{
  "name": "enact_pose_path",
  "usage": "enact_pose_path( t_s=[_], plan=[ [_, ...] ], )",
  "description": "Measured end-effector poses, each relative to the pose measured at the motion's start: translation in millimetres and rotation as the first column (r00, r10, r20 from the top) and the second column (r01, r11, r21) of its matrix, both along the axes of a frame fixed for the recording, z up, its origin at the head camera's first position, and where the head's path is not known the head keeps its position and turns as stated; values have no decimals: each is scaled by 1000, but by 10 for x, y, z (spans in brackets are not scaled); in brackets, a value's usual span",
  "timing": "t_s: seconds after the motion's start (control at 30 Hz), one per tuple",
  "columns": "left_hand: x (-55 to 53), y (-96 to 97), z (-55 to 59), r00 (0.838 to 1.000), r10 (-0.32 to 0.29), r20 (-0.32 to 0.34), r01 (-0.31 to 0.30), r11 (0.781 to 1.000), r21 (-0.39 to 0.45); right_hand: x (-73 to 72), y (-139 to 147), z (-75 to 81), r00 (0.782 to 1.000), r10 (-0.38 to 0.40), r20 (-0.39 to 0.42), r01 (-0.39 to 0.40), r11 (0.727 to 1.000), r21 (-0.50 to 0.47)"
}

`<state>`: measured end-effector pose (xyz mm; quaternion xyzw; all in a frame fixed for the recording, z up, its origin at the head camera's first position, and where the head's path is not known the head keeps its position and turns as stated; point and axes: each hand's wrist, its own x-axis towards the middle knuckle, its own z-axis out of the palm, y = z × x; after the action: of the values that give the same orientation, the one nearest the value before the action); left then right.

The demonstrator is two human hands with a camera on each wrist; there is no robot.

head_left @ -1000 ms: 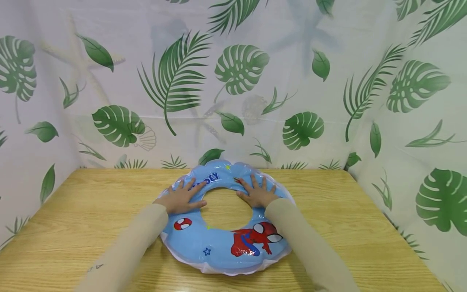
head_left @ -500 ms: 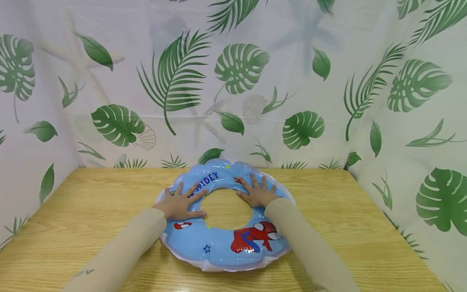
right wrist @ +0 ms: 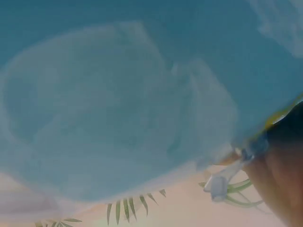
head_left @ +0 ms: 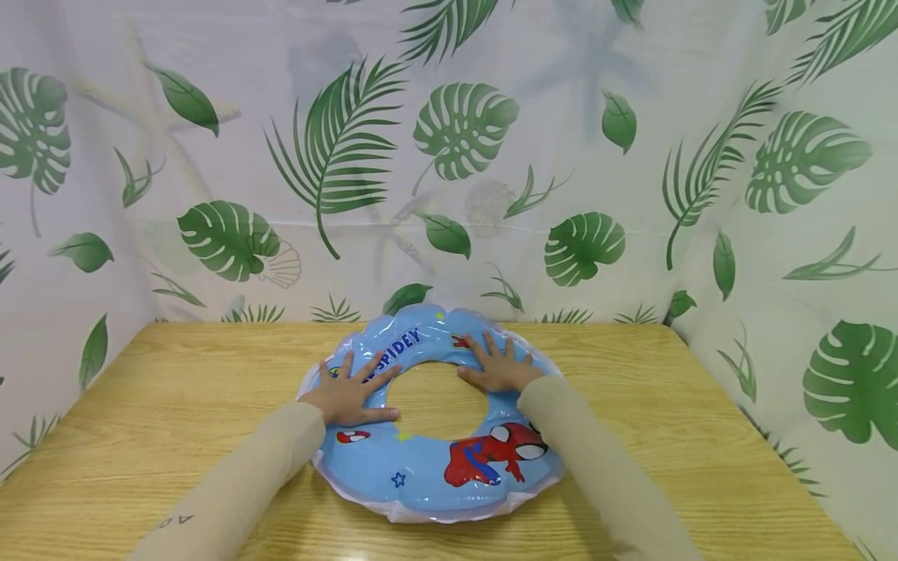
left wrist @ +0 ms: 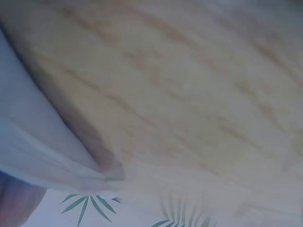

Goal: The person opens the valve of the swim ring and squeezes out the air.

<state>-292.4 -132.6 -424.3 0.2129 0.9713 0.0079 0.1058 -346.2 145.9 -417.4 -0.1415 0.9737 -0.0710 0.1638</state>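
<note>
Head view: two hands, the left hand [head_left: 346,397] and the right hand [head_left: 496,368], fingers spread, rest on one glossy light-blue inflatable plastic ring [head_left: 431,495] beneath them; one yellow wood-grain table [head_left: 203,374] extends beyond both.

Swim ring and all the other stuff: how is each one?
Swim ring: puffed up, on the table.
Left hand: fingers spread, resting on the ring.
Right hand: fingers spread, resting on the ring.
Sleeves: long, not rolled up.
Leafy backdrop: hung up, lightly creased.
Small clear piece: blurry; can't tell open or shut.
</note>
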Motion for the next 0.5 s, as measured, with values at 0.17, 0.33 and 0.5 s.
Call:
enact_pose_path(
  t_s=[0.17,0.33,0.5],
  plan=[
    [-3,9,-8,1000,6,0,-6,1000,-1,22,48,58,1000,11,-28,-12,999,-31],
    [10,8,0,1000,10,-3,-10,1000,5,82,68,86,993,78,-91,-84,994,-63],
    [29,7,18,1000,16,-2,-16,1000,17,187,65,145,963,191,-191,-215,970,-110]
  ],
)
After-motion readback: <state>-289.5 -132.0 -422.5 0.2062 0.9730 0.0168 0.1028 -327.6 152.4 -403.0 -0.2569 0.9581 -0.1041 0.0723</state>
